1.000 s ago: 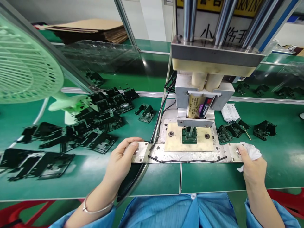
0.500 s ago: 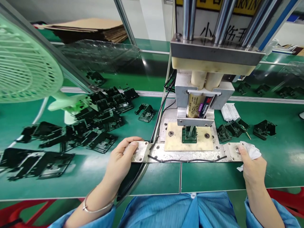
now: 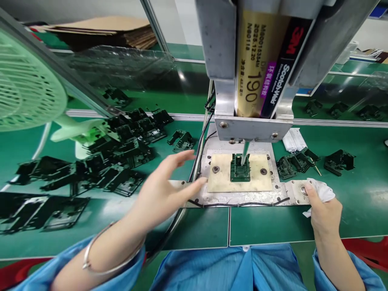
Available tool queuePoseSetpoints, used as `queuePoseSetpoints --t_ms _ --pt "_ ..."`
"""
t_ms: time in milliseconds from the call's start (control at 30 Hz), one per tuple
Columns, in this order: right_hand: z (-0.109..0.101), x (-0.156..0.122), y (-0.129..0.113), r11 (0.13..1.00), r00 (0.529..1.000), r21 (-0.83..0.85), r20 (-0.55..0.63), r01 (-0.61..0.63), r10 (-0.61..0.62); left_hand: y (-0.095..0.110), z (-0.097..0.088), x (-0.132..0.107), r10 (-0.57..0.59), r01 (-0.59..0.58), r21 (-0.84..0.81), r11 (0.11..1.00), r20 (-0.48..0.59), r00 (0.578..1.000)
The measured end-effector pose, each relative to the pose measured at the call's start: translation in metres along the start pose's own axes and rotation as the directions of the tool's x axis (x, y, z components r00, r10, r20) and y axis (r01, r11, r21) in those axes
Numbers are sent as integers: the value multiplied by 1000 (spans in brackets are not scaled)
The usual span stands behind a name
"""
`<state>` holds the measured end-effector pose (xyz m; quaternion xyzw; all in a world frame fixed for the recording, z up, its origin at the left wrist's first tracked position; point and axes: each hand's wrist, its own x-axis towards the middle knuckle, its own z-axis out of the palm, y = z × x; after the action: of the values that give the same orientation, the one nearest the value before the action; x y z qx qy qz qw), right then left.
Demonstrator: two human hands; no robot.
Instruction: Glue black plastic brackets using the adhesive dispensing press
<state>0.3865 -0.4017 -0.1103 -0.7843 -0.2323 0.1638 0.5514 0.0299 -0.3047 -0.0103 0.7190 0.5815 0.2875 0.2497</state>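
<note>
My left hand (image 3: 160, 190) hovers with fingers apart, holding nothing, over the left end of the metal base plate (image 3: 242, 199). My right hand (image 3: 325, 214) is closed on a crumpled white wipe (image 3: 323, 190), its thumb at the round metal button (image 3: 304, 190) on the plate's right end. A dark green-black plastic part (image 3: 240, 171) sits in the cream fixture block (image 3: 220, 184). The nozzle (image 3: 245, 152) of an adhesive cartridge (image 3: 257, 64) points down over this part; I cannot tell whether they touch. A metal holder (image 3: 253, 127) carries the cartridge.
Many black plastic parts (image 3: 121, 149) are heaped on the left of the green table, beside a green fan (image 3: 30, 81). Black cables (image 3: 198, 153) run left of the fixture. More parts (image 3: 298, 161) and white packets (image 3: 294, 139) lie at the right. Cardboard (image 3: 100, 30) is stacked behind.
The cartridge and its holder have risen from the fixture, baring more of the nozzle. My left hand has left its end of the plate and opened, moving inward. My right hand stays in place.
</note>
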Motion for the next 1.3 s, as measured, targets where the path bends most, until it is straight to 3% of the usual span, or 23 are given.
queuePoseSetpoints --t_ms 67,167,267,333,400,467,567,633,700,767,800,833,900,933,967,1033,1067,1200,1300 --pt "0 0 1 1000 1000 -9 4 3 -3 16 12 17 55 -37 -99 994 193 980" --pt "-1 -1 3 1000 1000 -13 21 10 -10 28 37 40 103 -21 -205 979 402 910" --pt "-3 -2 5 1000 998 9 46 29 -29 29 51 52 137 38 -354 934 455 880" --pt "-3 -2 5 999 998 16 60 31 -32 28 50 54 104 138 -444 885 477 873" --pt "-2 -2 3 999 997 21 66 25 -26 28 41 52 20 285 -455 844 556 831" --pt "0 -1 2 1000 998 10 57 18 -19 30 30 46 -45 433 -407 804 685 727" --pt "3 0 5 1000 999 14 42 27 -28 35 17 28 -6 581 -345 737 856 517" --pt "-3 -3 7 996 995 7 -31 92 -92 36 16 13 77 632 -361 686 899 430" --pt "-16 -14 3 967 961 -9 -101 256 -256 35 19 -2 177 656 -386 648 915 363" --pt "-33 -32 -15 882 883 70 34 466 -469 35 25 -14 283 673 -384 632 923 261" --pt "-40 -43 -29 821 797 201 206 534 -569 35 28 -18 331 678 -374 633 922 200" --pt "-44 -55 -46 781 666 313 407 541 -625 36 31 -22 368 682 -365 634 918 148" --pt "-40 -77 -80 720 328 434 680 541 -656 38 37 -28 393 692 -346 634 914 96" --pt "-33 -86 -95 684 170 513 721 519 -671 39 39 -30 390 696 -341 632 916 95" --pt "-24 -93 -106 636 53 593 710 494 -702 41 40 -32 387 699 -340 629 917 98" --pt "-6 -102 -120 612 -7 643 692 461 -721 45 42 -35 405 714 -351 606 909 102" --pt "1 -105 -122 618 -1 645 692 449 -722 46 41 -36 426 722 -371 584 897 116" --pt "2 -107 -120 671 44 590 735 448 -676 48 38 -39 473 707 -479 520 851 228" --pt "-16 -105 -110 697 117 507 761 507 -638 43 36 -45 466 721 -471 508 854 230"
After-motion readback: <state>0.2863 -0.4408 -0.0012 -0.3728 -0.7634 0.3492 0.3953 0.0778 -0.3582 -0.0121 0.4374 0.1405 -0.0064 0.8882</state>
